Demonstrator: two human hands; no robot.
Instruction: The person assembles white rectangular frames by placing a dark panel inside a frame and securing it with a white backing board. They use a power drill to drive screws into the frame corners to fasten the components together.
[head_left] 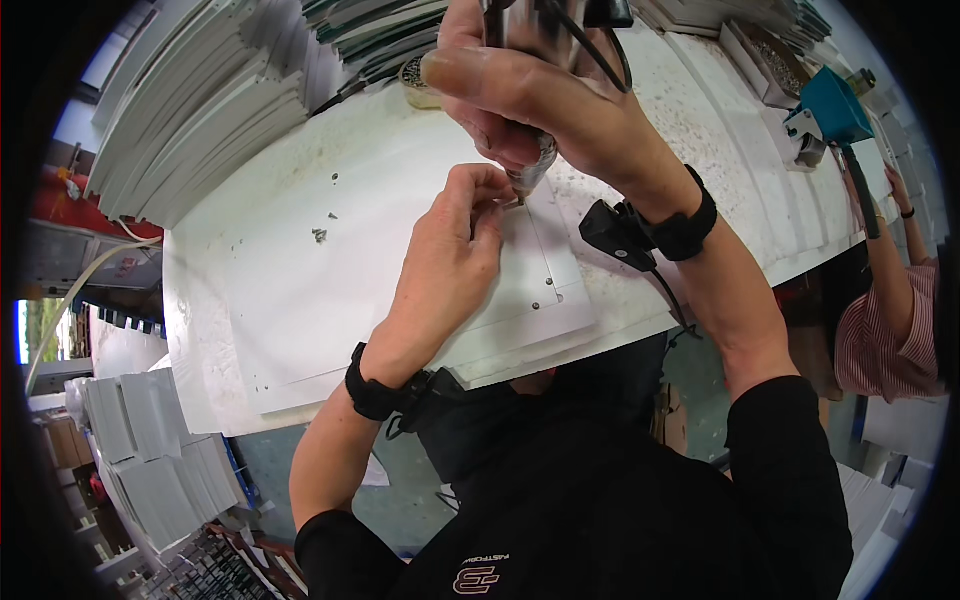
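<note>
My right hand (545,95) is wrapped around a powered screwdriver (535,172), held upright with its nose pointing down at a flat white panel (330,310). A dark cable loops beside the tool's body. Close to the driver's tip, the fingers of my left hand (450,235) are pinched together just above the panel; whatever lies between them is hidden. Two screw heads, one of them a small dark screw (536,306), show near the panel's right corner. To the left of my hands, a few loose screws (320,236) lie on the white surface.
Tall stacks of white panels (200,120) rise at the far left, beside dark-edged sheets (375,35). A small tub of screws (420,88) stands at the back. At right are a box of screws (768,62), a teal tape dispenser (836,105) and another person's striped sleeve (885,345).
</note>
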